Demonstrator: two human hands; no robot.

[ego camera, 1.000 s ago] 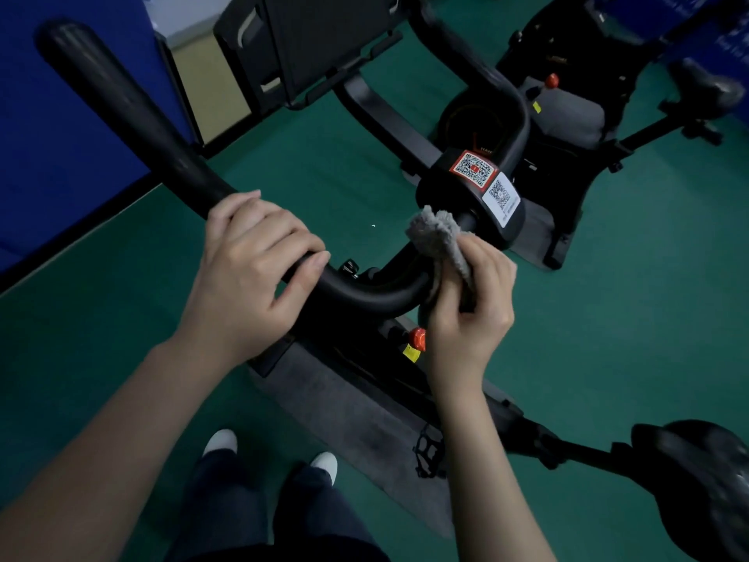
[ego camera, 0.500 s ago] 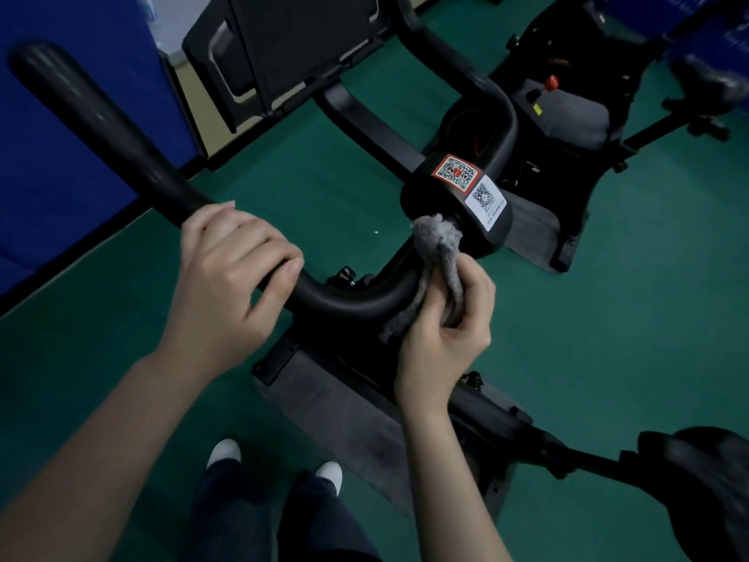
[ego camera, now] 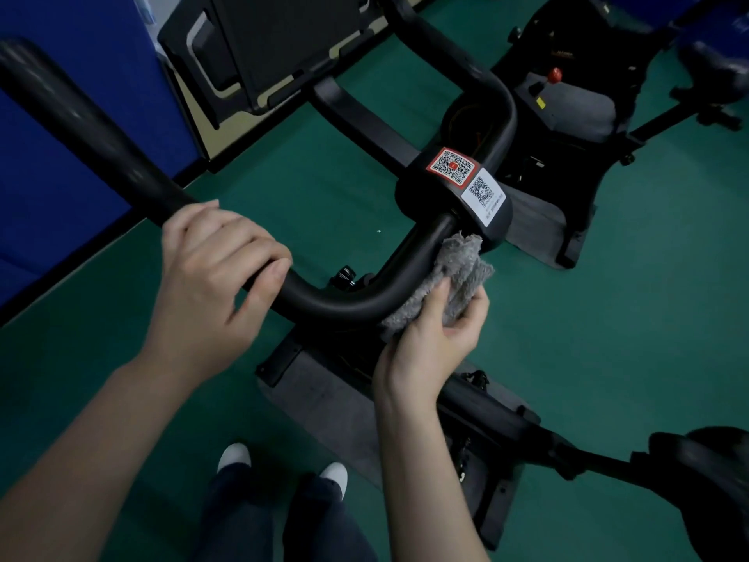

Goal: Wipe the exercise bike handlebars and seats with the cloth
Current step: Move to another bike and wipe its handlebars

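Handlebar (ego camera: 332,306) gripped by left hand (ego camera: 210,273); right hand (ego camera: 429,346) clutches grey cloth (ego camera: 462,265) against it, touching the QR-stickered hub (ego camera: 450,200).

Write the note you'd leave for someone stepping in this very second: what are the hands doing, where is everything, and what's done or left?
Left hand: grips the left arm of the handlebar, steadying it.
Right hand: holds the grey cloth pressed against the handlebar's bend, just below the QR-sticker block.
Seat: lower right, no hand or cloth on it.
Second bike: top right, out of reach.
Done: wiping is under way at the bend; how much is already clean cannot be told.
Left, probably: the rest of the handlebar, including the part under the left hand, then the seat, then the second bike.
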